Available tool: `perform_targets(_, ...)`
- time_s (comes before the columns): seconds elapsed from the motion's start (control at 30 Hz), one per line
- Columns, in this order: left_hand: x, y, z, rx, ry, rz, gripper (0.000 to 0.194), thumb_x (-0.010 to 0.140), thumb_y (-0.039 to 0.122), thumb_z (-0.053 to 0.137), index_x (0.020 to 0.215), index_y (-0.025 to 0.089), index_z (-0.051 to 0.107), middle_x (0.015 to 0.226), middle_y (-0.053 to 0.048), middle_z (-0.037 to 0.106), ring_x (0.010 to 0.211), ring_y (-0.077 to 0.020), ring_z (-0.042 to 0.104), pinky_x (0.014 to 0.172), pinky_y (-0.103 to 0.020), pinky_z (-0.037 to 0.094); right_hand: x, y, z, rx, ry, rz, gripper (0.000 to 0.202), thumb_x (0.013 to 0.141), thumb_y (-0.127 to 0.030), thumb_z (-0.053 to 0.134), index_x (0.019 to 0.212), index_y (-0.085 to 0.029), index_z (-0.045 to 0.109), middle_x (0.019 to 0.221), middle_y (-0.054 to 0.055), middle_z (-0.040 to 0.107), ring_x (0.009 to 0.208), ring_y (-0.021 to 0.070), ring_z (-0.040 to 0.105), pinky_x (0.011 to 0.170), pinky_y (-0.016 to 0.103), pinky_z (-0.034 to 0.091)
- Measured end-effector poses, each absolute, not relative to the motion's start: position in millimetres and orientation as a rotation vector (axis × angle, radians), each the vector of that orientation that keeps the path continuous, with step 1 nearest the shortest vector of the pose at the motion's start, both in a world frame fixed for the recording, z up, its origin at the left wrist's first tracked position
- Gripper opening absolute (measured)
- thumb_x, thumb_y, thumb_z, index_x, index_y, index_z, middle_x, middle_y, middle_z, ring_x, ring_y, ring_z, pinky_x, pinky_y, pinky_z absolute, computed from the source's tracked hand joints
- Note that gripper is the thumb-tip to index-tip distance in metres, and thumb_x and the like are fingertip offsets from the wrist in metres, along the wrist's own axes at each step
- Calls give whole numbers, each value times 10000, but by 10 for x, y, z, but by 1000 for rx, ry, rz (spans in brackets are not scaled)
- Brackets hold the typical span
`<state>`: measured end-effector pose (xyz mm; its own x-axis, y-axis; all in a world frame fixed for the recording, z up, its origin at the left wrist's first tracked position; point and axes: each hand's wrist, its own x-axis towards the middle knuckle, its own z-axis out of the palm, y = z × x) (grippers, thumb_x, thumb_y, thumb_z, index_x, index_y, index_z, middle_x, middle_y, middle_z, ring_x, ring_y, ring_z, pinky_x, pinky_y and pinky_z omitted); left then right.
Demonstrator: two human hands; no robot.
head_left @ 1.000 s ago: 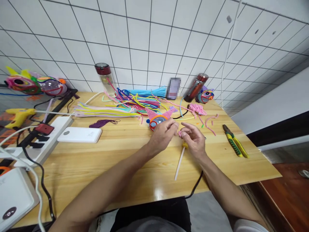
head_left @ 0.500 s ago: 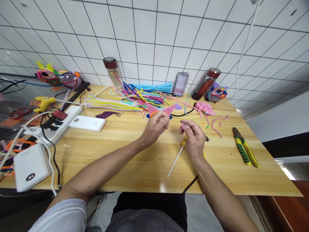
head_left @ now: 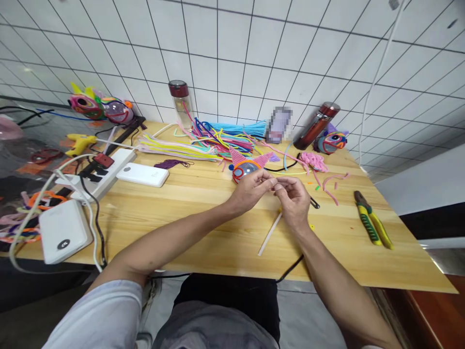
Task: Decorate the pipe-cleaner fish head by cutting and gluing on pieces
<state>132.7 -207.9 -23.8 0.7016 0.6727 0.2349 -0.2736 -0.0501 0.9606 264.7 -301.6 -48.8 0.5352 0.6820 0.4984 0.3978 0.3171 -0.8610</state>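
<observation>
Fingertips of my left hand (head_left: 252, 190) and my right hand (head_left: 293, 199) meet over the middle of the table, both closed. What they pinch is too small and hidden to make out. Just behind my left hand sits a round clear craft piece (head_left: 248, 167) with pink pointed ears, an orange band and a red ring; my left hand partly covers it. A white stick (head_left: 269, 236) lies below my right hand, its upper end hidden by that hand.
Pliers (head_left: 373, 220) lie at the right. Behind are pipe cleaners (head_left: 225, 138), a pink bundle (head_left: 314, 161) and a dark red flask (head_left: 317, 126). Power banks (head_left: 142, 174), a power strip (head_left: 105, 174) with cables and a yellow glue gun (head_left: 80, 144) are at the left.
My left hand has moved right to meet my right hand, uncovering the round craft piece. The pink bit at my right fingertips no longer shows clearly. The view has shifted slightly.
</observation>
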Motion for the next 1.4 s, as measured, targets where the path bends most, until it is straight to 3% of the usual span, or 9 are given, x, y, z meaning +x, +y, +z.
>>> perform_targets(0.1,1357,-2062,-273,1434,367,803,425,871,550,824,882,167,641,805,24,653,794,-110,612,767,-247,477,2725,-3002,-521,-1304,-1126,155,259,920,-484,834,1027,-253,783,924,34,796,809,199,728,773,359,603)
perform_targets(0.23,1387,-2080,-346,1301,338,701,500,836,631,821,906,179,617,630,92,499,545,-70,436,553,-232,340,2786,-2989,-543,-1324,-1136,126,280,920,-509,832,1014,-248,795,889,29,776,783,193,712,758,359,595)
perform_targets(0.4,1391,-2086,-379,1137,234,573,532,827,668,810,878,192,578,649,79,531,476,-55,412,479,-220,279,2734,-3009,-477,-1313,-1065,213,317,911,-540,839,1016,-247,773,798,14,749,723,194,718,739,367,624)
perform_targets(0.8,1366,-2067,-352,1083,234,452,502,830,625,841,869,199,578,547,87,477,458,-67,422,478,-206,277,2679,-3065,-444,-1348,-1068,185,257,913,-502,837,930,-250,790,833,24,769,732,184,707,721,347,582)
perform_targets(1.17,1368,-2055,-335,1113,201,460,595,760,718,839,854,208,547,551,87,491,447,-69,420,476,-227,264,2681,-3093,-443,-1352,-1104,165,243,926,-505,827,926,-262,813,860,38,768,755,198,697,707,360,573)
perform_targets(1.4,1406,-2046,-438,1125,180,409,560,819,721,763,872,204,556,564,75,494,468,-74,414,497,-233,276,2651,-3138,-454,-1385,-1122,122,201,948,-469,815,923,-269,819,847,35,762,748,198,709,715,367,582)
